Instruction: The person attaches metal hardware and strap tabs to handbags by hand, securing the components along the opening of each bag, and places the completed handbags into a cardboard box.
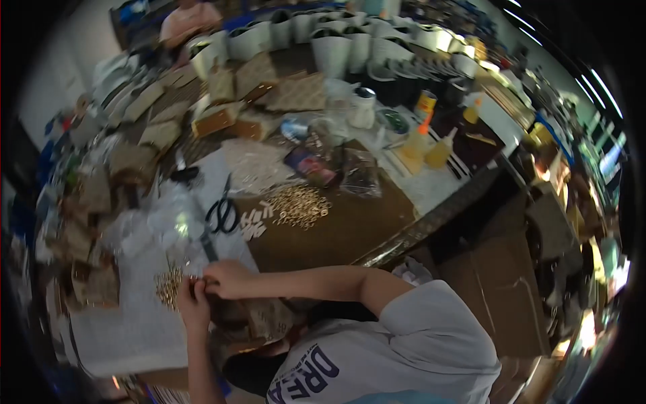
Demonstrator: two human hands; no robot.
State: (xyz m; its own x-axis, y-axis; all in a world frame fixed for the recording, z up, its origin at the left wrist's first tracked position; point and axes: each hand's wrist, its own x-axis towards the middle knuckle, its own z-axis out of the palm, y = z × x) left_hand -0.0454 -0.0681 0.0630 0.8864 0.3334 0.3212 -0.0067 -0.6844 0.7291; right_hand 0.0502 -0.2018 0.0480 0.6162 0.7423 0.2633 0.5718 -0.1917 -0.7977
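Note:
My left hand [194,301] and my right hand [227,278] meet at the near side of the worktable. Their fingers are pinched together on something small and dark that I cannot make out. Just left of my left hand lies a pile of small gold-coloured metal pieces [169,286]. Beyond my hands are black-handled scissors [222,215] and several small white pieces [254,223]. A larger heap of gold-coloured metal pieces [299,206] rests on a brown board [363,225].
Clear plastic bags [158,219] lie to the left. Further back are tan patterned bag panels [296,93], yellow glue bottles [441,152] and a white bottle [363,108]. White bucket-shaped pieces [331,54] line the back. Another person [190,21] is at the far left, with cardboard [494,289] at right.

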